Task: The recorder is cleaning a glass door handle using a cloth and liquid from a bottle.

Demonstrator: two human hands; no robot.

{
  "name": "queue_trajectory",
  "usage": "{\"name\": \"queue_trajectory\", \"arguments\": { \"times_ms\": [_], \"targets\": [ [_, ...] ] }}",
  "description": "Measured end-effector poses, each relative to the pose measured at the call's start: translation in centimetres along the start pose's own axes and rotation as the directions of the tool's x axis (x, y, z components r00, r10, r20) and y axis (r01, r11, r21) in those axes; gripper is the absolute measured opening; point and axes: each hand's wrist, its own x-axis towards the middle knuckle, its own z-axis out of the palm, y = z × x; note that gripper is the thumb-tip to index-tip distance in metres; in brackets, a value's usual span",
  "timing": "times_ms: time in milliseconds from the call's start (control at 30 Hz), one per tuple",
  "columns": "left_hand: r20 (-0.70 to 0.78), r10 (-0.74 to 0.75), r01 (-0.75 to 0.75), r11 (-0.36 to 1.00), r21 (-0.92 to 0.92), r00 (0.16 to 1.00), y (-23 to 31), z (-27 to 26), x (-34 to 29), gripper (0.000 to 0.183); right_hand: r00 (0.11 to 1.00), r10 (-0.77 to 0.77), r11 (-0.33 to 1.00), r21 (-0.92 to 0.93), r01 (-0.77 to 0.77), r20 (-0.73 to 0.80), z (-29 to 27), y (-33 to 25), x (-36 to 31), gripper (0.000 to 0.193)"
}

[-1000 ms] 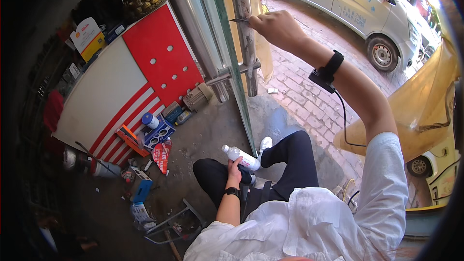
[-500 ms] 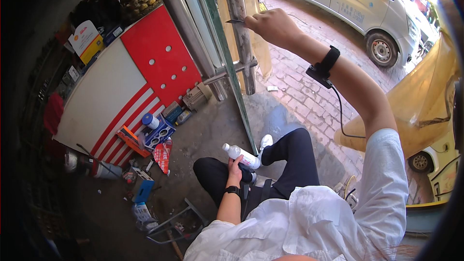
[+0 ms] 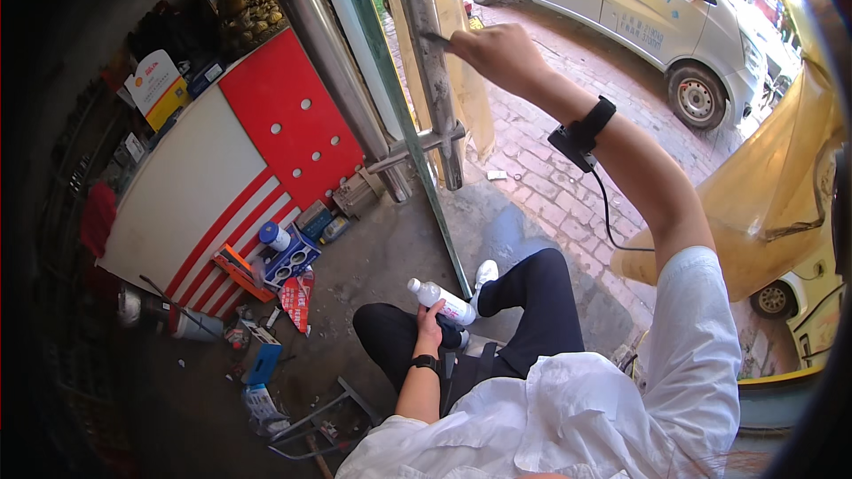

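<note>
My right hand (image 3: 502,55) is closed, pinching a thin dark blade (image 3: 435,37) at its fingertips. The blade lies against the upper part of a stained metal tube handle (image 3: 434,89) on the outer side of a glass door (image 3: 448,244). On the inner side runs a shinier metal tube handle (image 3: 342,71). Low down by my left knee, my left hand (image 3: 429,328) is wrapped round a clear plastic bottle (image 3: 455,306) with a pale label, held tilted. Its cap end points to the upper left.
Left stands a red and white counter (image 3: 200,191) with boxes and a golden figurine (image 3: 247,9) on top. Boxes and a blue-lidded can (image 3: 273,235) lie by it. A metal-framed stool (image 3: 333,421) is near my left arm. Outside are brick paving, a silver van (image 3: 612,9) and yellow plastic curtains (image 3: 763,204).
The blade has turned on the tube and looks narrower and more slanted now. The view has shifted slightly, while my left hand keeps its hold on the bottle.
</note>
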Motion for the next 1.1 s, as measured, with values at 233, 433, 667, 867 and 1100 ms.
{"name": "queue_trajectory", "arguments": {
  "times_ms": [233,433,667,867,1100],
  "targets": [
    [-0.02,0.022,-0.021,1.0,0.02,1.0,-0.3,-0.4,0.2,0.052,0.989,0.13,0.991,0.023,-0.129,-0.069,0.1,0.5,0.8,0.027],
    [-0.009,-0.018,0.017,1.0,-0.018,1.0,-0.1,-0.3,0.4,0.055,0.997,0.081,0.997,0.014,-0.081,0.006,-0.1,0.3,0.2,0.028],
    [-0.032,-0.02,0.02,1.0,0.005,0.999,0.1,0.1,-0.4,0.054,0.998,0.044,0.998,0.036,-0.043,-0.052,0.2,-0.2,0.5,0.026],
    [-0.043,0.009,-0.009,1.0,0.005,0.999,0.4,0.0,-0.4,0.054,1.0,-0.012,1.0,-0.004,0.012,-0.004,-0.6,-1.1,0.8,0.021],
    [-0.019,0.016,-0.015,0.999,0.035,1.0,0.4,0.9,-0.3,0.05,0.996,0.08,0.992,-0.096,-0.076,0.037,-0.8,-1.5,0.9,0.011]
  ]
}}
